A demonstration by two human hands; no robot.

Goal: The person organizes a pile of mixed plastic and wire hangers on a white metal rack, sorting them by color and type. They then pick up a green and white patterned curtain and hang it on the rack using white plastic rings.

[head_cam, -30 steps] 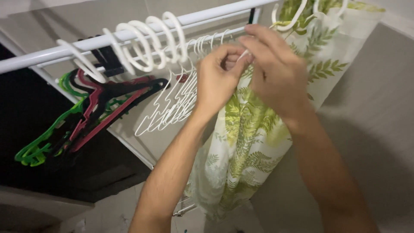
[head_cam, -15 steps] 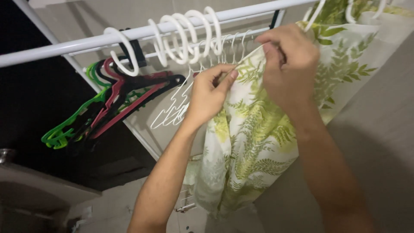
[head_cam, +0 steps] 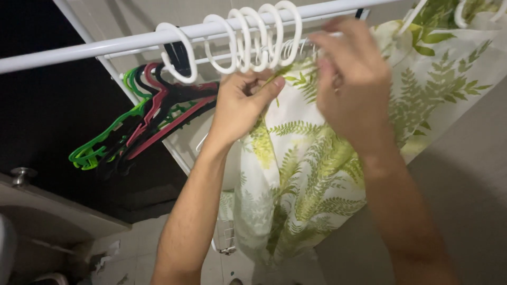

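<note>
A white shower curtain [head_cam: 311, 174] printed with green fern leaves hangs from a white rod [head_cam: 105, 45]. Several white plastic rings [head_cam: 248, 39] sit bunched on the rod, empty. My left hand [head_cam: 243, 105] pinches the curtain's top edge just under those rings. My right hand [head_cam: 354, 87] is raised beside it, blurred, with its fingers closed on the top hem of the curtain close to the rod. Farther right, further rings [head_cam: 465, 13] carry the curtain.
Green, red and black clothes hangers [head_cam: 142, 126] hang from a thinner rail behind the rod. A dark opening lies to the left. A metal knob [head_cam: 21, 174] and tiled floor [head_cam: 127, 253] show at the lower left. A grey wall [head_cam: 465, 174] fills the right.
The view has shifted, so the rod and rings sit more to the right in the frame. Both hands stay at the curtain's top edge, and the right hand has moved up closer to the rod.
</note>
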